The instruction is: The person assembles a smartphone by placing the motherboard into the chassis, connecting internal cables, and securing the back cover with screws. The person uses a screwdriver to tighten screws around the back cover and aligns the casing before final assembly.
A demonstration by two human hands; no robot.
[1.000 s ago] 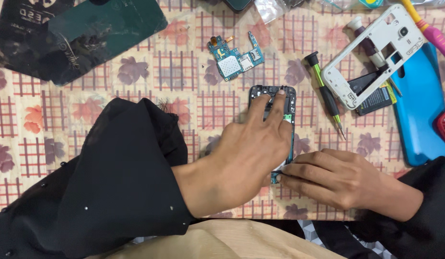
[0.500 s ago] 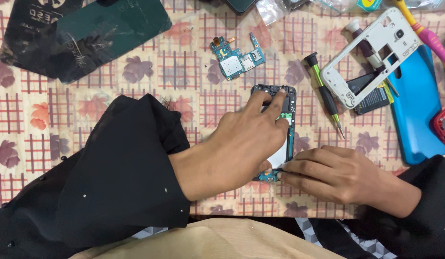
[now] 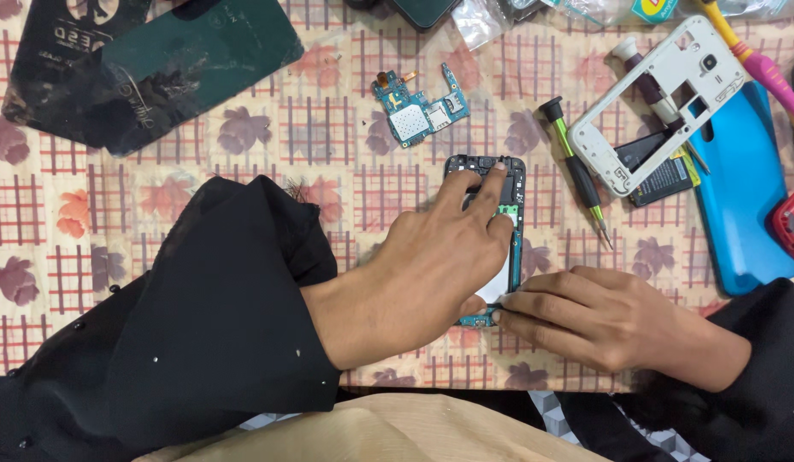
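Floral-checked tabletop (image 3: 243, 171) — left hand (image 3: 431, 265) presses flat on opened phone (image 3: 491, 197); right hand (image 3: 593, 316) pinches its lower edge.

Single head-worn view, looking almost straight down from close above the surface (image 3: 243, 171). The wearer's sleeves enter from the lower edge; the left hand (image 3: 431, 265) and right hand (image 3: 602, 316) meet near frame centre over the opened phone (image 3: 499, 171).

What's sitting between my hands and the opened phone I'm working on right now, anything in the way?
Nothing visible. The left hand lies flat on the opened phone, fingers pressing its upper part, and the right hand has its fingertips at the phone's lower edge. The screwdriver lies apart, to the right.
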